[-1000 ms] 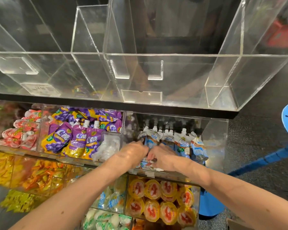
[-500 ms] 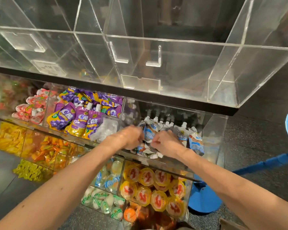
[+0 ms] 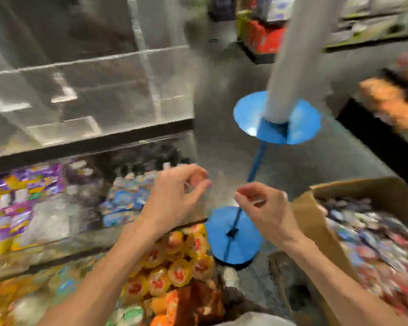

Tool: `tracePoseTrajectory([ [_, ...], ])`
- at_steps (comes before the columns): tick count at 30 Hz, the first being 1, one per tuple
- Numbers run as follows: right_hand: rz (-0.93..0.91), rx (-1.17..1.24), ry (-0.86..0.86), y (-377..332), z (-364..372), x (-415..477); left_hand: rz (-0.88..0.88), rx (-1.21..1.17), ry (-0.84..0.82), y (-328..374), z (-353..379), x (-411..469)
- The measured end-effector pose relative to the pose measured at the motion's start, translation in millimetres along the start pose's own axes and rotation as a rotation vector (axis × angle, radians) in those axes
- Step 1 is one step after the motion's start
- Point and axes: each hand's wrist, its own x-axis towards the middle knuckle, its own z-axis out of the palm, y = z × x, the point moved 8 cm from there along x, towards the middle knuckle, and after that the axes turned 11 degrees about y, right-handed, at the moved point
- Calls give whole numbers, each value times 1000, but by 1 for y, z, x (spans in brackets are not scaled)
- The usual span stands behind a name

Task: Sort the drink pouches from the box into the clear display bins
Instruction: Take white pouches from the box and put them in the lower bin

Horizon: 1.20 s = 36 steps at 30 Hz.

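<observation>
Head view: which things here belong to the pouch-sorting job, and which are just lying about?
Part of the job:
- cardboard box of pouches
- blue drink pouches in the clear display bin
- left hand and right hand, both holding nothing

Just lying about:
- blue stand
- yellow jelly cups
- grey pillar

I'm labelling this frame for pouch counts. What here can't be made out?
Head view, all motion-blurred:
1. Blue pouches: print and count smeared.
2. Box: contents smeared; the right frame edge cuts it off.
3. Left hand, right hand: whether the curled fingers pinch anything.
</observation>
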Motion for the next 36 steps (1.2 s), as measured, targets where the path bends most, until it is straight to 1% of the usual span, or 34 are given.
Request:
tracePoseTrajectory([
  [2,132,-35,149,41,-63,-27,52,-145,-130,36,62,1],
  [3,206,-54,213,63,-92,-42,130,-164,-190,59,95,-1],
  [5,364,-122,326,109,-147,-74,297,-116,-336,102,167,-12],
  [6,440,-166,364,131,-171,-90,329,-97,-431,114,208,-20],
  [8,560,-246,427,172,-211,-120,342,-31,-628,126,287,-39],
  [10,671,-282,487,208,-245,-148,324,-17,-794,138,354,-59],
  [11,728,-289,498,226,-257,-161,341,18,-854,142,381,-69],
  [13,817,-305,502,257,-276,-179,432,117,-940,151,431,-86],
  [15,901,-304,471,287,-289,-188,435,167,-996,154,471,-91],
  [18,995,-300,400,333,-295,-185,428,284,-1062,139,532,-94],
  [20,1016,-325,337,362,-292,-174,420,352,-1071,132,557,-92],
  [21,1004,-338,294,375,-288,-165,444,384,-1071,127,570,-90],
  [23,986,-337,193,397,-276,-147,516,459,-1103,120,591,-89],
  [26,947,-329,46,424,-249,-122,707,638,-1237,109,615,-94],
  [27,964,-320,6,432,-240,-118,771,686,-1286,107,620,-99],
  [29,1034,-285,-60,445,-224,-115,830,791,-1374,98,627,-110],
  [30,1068,-270,-80,451,-219,-115,860,830,-1398,94,631,-115],
  [33,1118,-291,-89,465,-214,-115,962,902,-1400,87,643,-124],
  [36,1109,-322,-116,473,-217,-114,978,926,-1414,79,650,-126],
])
